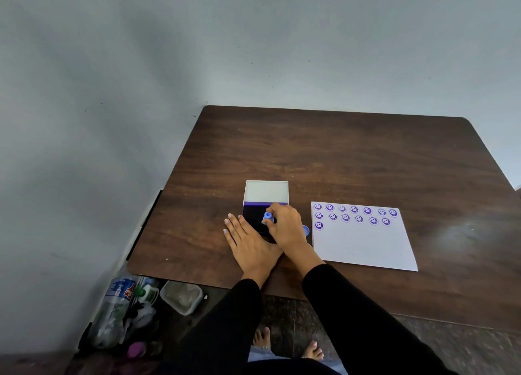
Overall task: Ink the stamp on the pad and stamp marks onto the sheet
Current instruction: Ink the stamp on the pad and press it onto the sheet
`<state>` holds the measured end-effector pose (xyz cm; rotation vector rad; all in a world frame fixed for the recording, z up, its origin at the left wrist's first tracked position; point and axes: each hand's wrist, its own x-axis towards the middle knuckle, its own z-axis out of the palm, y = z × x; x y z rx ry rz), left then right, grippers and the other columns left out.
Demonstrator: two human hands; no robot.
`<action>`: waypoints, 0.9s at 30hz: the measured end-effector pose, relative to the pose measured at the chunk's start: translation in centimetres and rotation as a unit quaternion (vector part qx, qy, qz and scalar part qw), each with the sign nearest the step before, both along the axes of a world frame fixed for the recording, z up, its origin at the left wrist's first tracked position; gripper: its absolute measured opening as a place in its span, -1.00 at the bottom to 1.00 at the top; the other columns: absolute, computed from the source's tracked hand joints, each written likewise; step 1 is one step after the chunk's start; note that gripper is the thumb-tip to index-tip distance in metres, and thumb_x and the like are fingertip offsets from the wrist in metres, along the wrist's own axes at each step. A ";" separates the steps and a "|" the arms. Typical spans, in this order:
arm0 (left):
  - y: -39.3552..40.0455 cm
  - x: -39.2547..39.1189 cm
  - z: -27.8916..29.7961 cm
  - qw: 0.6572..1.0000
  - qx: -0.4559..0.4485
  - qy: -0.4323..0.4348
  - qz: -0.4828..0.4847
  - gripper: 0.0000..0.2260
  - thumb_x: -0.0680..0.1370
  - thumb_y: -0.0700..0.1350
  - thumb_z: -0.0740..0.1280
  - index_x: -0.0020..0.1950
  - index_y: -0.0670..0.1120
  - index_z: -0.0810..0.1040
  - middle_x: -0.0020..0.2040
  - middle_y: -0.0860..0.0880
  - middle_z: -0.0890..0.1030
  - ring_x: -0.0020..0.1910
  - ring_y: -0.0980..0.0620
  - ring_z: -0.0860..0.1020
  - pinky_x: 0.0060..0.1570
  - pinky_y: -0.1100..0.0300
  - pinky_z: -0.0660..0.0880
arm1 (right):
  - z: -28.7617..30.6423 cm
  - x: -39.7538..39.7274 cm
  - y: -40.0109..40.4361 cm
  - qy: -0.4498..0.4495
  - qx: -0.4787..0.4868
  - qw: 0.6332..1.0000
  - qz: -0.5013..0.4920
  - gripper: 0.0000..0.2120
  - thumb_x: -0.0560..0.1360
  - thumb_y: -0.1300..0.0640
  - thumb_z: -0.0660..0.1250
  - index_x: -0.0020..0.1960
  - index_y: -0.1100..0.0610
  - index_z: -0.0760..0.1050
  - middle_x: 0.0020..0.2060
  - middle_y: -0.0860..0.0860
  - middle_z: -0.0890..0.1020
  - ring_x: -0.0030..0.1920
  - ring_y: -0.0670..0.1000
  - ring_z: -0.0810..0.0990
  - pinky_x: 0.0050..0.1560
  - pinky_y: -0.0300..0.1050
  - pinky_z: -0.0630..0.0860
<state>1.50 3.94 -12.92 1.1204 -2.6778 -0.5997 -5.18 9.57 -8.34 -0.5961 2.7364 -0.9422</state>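
Dark wood-grain table (338,154), rounded corners, pushed into a grey wall corner. On it: open ink pad (255,219), white lid standing up at the far side; just right of it a white sheet (363,245), lying flat, two full rows of purple smiley marks plus one below. Small blue round piece (306,230) between pad and sheet. Left hand (248,243) flat on the tabletop, touching the pad's left edge.
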 end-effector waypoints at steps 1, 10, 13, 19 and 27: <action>0.0 0.0 0.0 1.000 -0.001 0.000 0.001 -0.01 0.23 0.37 -0.11 0.49 -0.26 0.08 0.53 -0.27 0.08 0.54 -0.17 -0.02 0.48 -0.04 -0.13 | -0.1 0.1 0.1 -0.001 -0.003 1.000 0.003 -0.77 0.49 0.15 0.35 0.12 0.19 0.48 0.09 0.15 0.61 0.08 0.07 0.56 0.04 -0.15 0.48; 0.1 -0.1 0.1 1.000 -0.002 -0.005 -0.003 -0.06 0.28 0.34 -0.09 0.49 -0.26 0.09 0.53 -0.27 0.10 0.53 -0.18 0.00 0.48 -0.03 -0.13 | -0.2 0.3 0.2 0.009 -0.004 1.000 0.002 -0.73 0.49 0.15 0.34 0.17 0.19 0.46 0.15 0.15 0.59 0.15 0.08 0.54 0.11 -0.11 0.49; 0.2 0.0 0.1 1.000 0.000 -0.001 -0.004 -0.11 0.32 0.30 -0.07 0.48 -0.28 0.10 0.52 -0.28 0.12 0.53 -0.19 0.02 0.48 -0.07 -0.08 | -0.5 0.7 0.1 0.014 -0.011 1.000 -0.002 -0.70 0.50 0.15 0.33 0.21 0.18 0.45 0.17 0.15 0.58 0.17 0.08 0.53 0.15 -0.08 0.50; 0.1 0.0 0.3 1.000 0.016 -0.004 -0.013 0.17 0.15 0.49 0.16 0.50 -0.29 0.01 0.53 -0.28 0.06 0.54 -0.18 -0.04 0.48 -0.09 -0.12 | 1.0 -0.6 1.1 -0.058 -0.168 0.976 -0.124 -0.80 0.44 0.19 0.41 0.05 0.18 0.56 -0.06 0.11 0.69 -0.07 0.02 0.62 -0.06 -0.24 0.48; 1.7 0.4 0.1 0.948 -0.163 0.114 -0.248 -0.30 0.36 0.38 0.20 0.46 0.18 0.23 0.56 -0.20 -0.03 0.53 -0.16 -0.06 0.40 -0.20 -0.10 | 1.8 -1.9 8.7 -0.056 -0.375 0.823 -0.422 -0.79 0.42 0.11 0.45 0.01 0.19 0.59 -0.13 0.08 0.69 -0.13 -0.05 0.62 -0.06 -0.32 0.53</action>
